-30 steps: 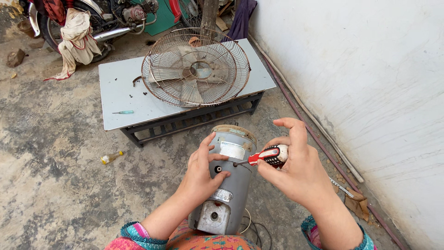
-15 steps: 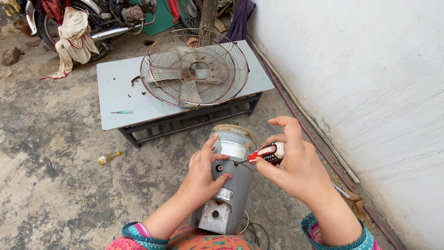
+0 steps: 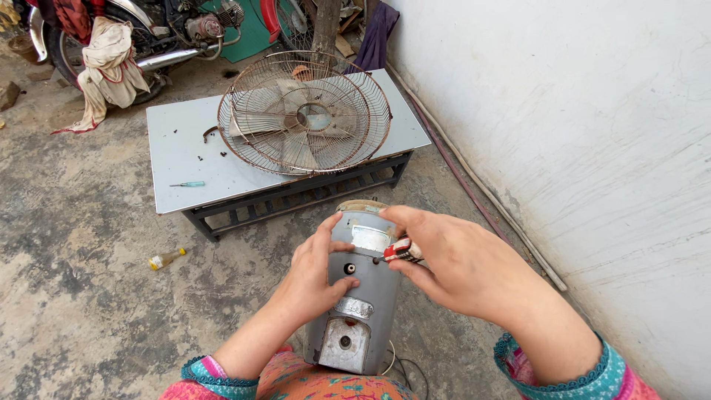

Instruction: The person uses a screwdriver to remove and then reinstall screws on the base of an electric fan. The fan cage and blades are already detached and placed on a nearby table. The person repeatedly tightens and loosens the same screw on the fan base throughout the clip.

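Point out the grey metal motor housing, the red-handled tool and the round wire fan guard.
grey metal motor housing (image 3: 364, 311): head view, front of its body.
red-handled tool (image 3: 401, 250): head view, handle showing by the right hand's fingers.
round wire fan guard (image 3: 304, 112): head view, the hub.

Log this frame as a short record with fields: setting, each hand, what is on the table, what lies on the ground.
setting: outdoor concrete yard beside a white wall
left hand: grips the side of a grey fan motor housing, thumb on its front
right hand: holds a small red and white tool against the housing's top
table: low, white; carries a rusty fan guard with blades and a green screwdriver
ground: small yellow bottle
background: motorcycle draped with a cloth
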